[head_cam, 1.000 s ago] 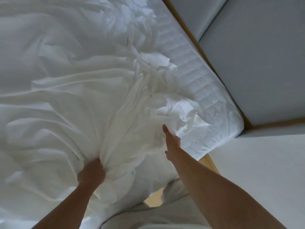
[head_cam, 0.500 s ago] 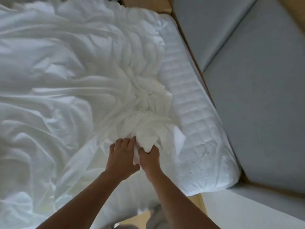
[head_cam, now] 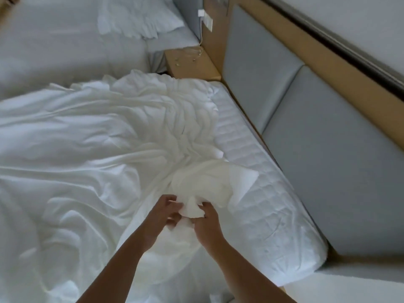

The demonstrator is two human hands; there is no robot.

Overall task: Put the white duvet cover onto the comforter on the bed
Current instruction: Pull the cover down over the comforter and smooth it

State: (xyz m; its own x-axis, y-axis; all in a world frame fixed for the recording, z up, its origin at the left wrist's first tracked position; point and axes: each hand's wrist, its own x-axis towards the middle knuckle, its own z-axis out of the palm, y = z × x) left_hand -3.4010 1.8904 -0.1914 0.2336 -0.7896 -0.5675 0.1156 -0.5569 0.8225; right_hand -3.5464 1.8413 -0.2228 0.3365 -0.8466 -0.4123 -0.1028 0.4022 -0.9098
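The white duvet cover [head_cam: 91, 149] lies crumpled in many folds over most of the bed. Near the head end a bunched corner [head_cam: 203, 182] bulges up, seemingly with the comforter inside. My left hand [head_cam: 162, 212] and my right hand [head_cam: 206, 221] meet at this corner, near the middle of the view. Both pinch a small wad of white fabric [head_cam: 192, 209] between them. The quilted mattress [head_cam: 262, 204] shows bare along the right edge. Where cover ends and comforter begins I cannot tell.
A grey padded headboard [head_cam: 317, 132] in a wooden frame runs along the right. A wooden nightstand [head_cam: 188, 64] with small items stands beyond the bed's far corner. A second bed [head_cam: 65, 51] with a pillow [head_cam: 140, 18] lies at the top left.
My hands came together from apart and now pinch the bunched corner. The view has lifted and pulled back, bringing the nightstand, second bed and headboard top into sight.
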